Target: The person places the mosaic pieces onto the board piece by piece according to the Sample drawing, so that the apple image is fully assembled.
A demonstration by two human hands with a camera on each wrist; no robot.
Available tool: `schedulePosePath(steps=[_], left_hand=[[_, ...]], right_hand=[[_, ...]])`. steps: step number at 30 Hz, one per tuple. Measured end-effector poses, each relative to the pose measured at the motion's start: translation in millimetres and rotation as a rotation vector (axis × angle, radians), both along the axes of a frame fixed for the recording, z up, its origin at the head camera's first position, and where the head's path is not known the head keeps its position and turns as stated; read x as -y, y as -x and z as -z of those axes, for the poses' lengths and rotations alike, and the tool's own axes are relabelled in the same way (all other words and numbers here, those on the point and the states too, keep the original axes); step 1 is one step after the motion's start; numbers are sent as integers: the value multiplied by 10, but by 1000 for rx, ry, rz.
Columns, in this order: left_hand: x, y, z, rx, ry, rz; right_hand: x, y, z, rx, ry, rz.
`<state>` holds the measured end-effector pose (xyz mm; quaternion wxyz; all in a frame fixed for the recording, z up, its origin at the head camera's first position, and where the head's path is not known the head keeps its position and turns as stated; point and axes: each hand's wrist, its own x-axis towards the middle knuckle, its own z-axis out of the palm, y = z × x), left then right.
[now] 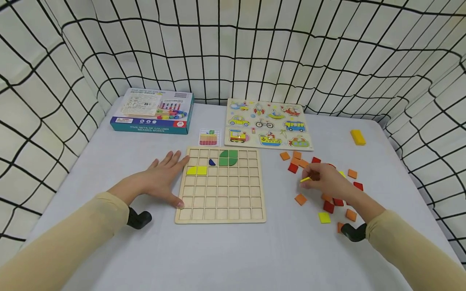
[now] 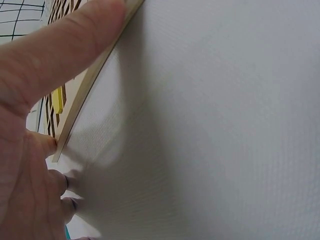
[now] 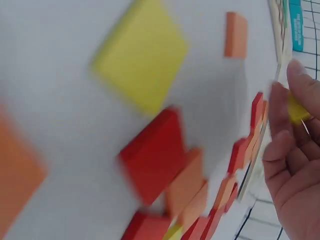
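A wooden grid board [image 1: 222,202] lies on the table in the head view. Two yellow square tiles [image 1: 197,170], a dark blue piece [image 1: 212,162] and green rounded pieces [image 1: 228,158] sit in its upper cells. My left hand [image 1: 162,178] rests spread at the board's left edge, thumb and fingers touching it. To the right, my right hand [image 1: 325,180] pinches a yellow tile [image 3: 298,109] between thumb and fingers, above scattered tiles. Around it lie orange tiles [image 1: 300,199], red tiles [image 1: 329,207] and another yellow tile [image 1: 324,218].
Behind the board are a small pattern card [image 1: 209,137], a vehicle puzzle board [image 1: 268,124] and a boxed toy set [image 1: 153,111]. A yellow block [image 1: 358,137] lies at the far right. Black wire mesh [image 1: 218,52] encloses the table's back and sides.
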<state>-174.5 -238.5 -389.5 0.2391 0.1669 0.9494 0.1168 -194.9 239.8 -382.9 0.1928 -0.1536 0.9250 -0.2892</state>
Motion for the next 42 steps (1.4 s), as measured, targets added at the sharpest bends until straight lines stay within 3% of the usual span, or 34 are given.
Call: schedulePosePath(steps=[12,22,33,42], left_hand=[[9,5,23,0,2,-6],[29,-2,20,13,-4,-10],[31,15,30,19,3,-11],[38,12,43,15,4,-9]], right_hand=[[728,287,-57,113,191,-59],[1338,402,-34,256,407,101],[1984,499,41,323,337,120],[2321,510,-13,295,215,70]])
